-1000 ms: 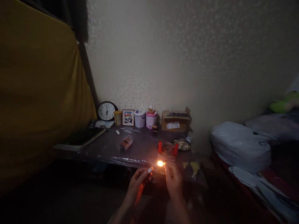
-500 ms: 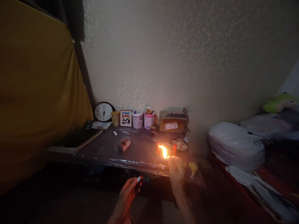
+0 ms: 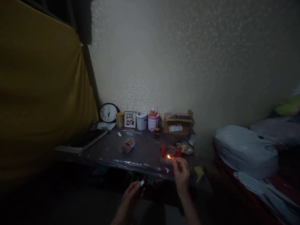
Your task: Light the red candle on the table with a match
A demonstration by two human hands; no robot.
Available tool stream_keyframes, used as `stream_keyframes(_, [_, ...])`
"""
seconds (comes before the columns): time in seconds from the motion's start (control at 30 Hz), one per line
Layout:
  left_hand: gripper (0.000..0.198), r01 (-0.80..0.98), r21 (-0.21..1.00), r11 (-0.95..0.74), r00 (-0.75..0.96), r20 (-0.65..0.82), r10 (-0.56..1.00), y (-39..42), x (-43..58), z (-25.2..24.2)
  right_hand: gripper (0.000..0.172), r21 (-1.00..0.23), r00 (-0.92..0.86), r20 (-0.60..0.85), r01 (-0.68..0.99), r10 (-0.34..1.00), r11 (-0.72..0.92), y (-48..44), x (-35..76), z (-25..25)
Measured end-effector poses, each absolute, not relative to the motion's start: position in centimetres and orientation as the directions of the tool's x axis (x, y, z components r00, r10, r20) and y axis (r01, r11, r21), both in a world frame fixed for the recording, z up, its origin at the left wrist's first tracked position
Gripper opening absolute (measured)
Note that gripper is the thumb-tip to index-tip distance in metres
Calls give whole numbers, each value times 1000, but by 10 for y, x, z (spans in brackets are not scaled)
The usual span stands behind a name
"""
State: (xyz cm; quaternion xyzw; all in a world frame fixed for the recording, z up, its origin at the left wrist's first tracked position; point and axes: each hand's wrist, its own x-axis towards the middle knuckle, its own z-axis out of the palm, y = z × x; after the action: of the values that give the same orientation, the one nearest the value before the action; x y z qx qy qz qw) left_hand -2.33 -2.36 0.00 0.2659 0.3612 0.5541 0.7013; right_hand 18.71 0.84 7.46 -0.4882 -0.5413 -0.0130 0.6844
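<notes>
Between the fingertips of my right hand [image 3: 181, 174] is a burning match [image 3: 171, 157] with a small flame, held over a round dish [image 3: 170, 149]. Two red upright pieces [image 3: 162, 151] that look like candles stand in this dish, one at each side. Lower down, in front of the table edge, my left hand [image 3: 131, 191] is closed around a matchbox [image 3: 142, 183]; only its pale end shows clearly. Just behind the dish sits a plate of loose matchsticks [image 3: 185, 148].
A plastic-wrapped pack of small boxes [image 3: 128, 145] lies on the dark table [image 3: 145, 147]. Along the wall are a clock [image 3: 108, 112], a panda picture [image 3: 130, 119], two tins [image 3: 142, 121] and a cardboard box [image 3: 178, 125]. White bags [image 3: 243, 150] lie at right.
The match flame has shrunk from a large bright flare to a small point, and the room looks darker. Both hands stay in nearly the same place as the view shifts slightly.
</notes>
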Motion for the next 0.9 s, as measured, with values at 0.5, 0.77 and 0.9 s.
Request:
stream_keyframes(0.5, [29, -552, 780, 295, 105, -286, 952, -21, -24, 2, 15, -647, 405, 761, 541, 507, 537, 30, 188, 77])
stream_keyframes(0.77, [30, -580, 753, 309, 134, -286, 949, -16, -26, -8, 20, -745, 443, 665, 445, 601, 497, 44, 186, 75])
stream_keyframes(0.9, [30, -584, 755, 300, 105, -296, 949, -14, -25, -8, 22, -813, 493, 582, 332, 646, 479, 54, 185, 73])
